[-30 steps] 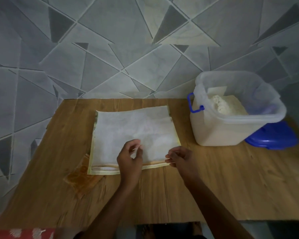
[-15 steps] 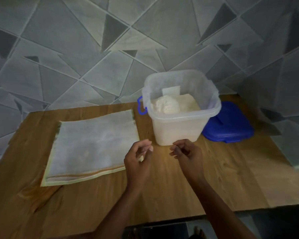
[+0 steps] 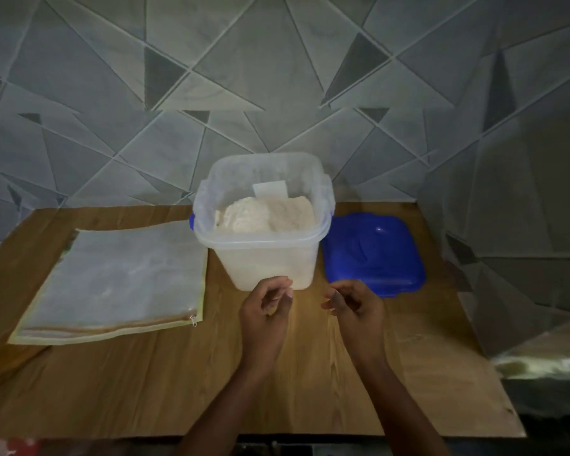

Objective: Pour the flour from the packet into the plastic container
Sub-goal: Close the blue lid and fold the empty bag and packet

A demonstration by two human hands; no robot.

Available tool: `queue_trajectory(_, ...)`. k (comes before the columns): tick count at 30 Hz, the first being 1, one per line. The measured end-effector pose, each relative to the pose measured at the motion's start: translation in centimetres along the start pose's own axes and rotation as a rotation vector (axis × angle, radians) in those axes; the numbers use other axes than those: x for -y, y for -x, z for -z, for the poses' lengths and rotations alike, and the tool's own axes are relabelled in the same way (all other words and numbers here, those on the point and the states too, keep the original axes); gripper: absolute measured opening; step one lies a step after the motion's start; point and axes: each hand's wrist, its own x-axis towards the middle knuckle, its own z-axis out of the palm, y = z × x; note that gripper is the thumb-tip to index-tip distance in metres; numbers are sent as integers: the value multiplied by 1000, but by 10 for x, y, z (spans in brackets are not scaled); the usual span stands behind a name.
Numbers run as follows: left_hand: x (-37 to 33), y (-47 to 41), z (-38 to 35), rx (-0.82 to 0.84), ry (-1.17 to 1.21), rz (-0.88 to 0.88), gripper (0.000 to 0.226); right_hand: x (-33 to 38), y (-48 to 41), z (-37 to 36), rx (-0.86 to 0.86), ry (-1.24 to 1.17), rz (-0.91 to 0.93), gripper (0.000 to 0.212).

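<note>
One flat packet (image 3: 112, 278) lies left on the table (image 3: 310, 373). One plastic container (image 3: 264, 251) of flour (image 3: 267, 215) stands centre. Near it the left hand (image 3: 267, 311) and right hand (image 3: 356, 307) hover apart, loosely curled, empty. One blue lid (image 3: 372, 251), right, is partly hidden behind the container.

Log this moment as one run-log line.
packet flat, left of container | container open, flour inside | blue lid off, right of container | left hand empty | right hand empty

flat zip packet (image 3: 112, 278) at left, clear plastic container (image 3: 267, 261) upright beside it, open top, w/ flour (image 3: 270, 215) inside
</note>
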Motion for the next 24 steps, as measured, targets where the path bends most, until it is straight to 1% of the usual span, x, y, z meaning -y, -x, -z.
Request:
queue_trajectory(5,6,-8,-26,92,-44,19,16,-7,-12,17,-75,-10,-59,8)
queue_trajectory(7,9,-13,-35,138,-45,30,16,-8,-18,26,-96,28,-78,7)
queue_trajectory(9,13,-17,-43,171,-44,84,17,-11,-22,35,-84,101,-75,8)
queue_trajectory(12,20,-27,-60,244,-58,170,23,-11,-31,50,-135,145,-105,8)
queue_trajectory(14,30,-34,-72,290,-91,202,29,-15,-40,60,-159,172,-147,9)
queue_trajectory(18,51,-41,-92,440,-138,263,47,-35,-62,87,-176,312,-236,9)
queue_trajectory(21,63,-47,-105,480,-185,352,61,-56,-84,103,-165,453,-286,8)
queue_trajectory(22,67,-48,-112,467,-203,375,66,-64,-93,110,-161,485,-319,12)
queue_trajectory(24,76,-53,-120,442,-243,422,81,-75,-105,116,-133,528,-378,26)
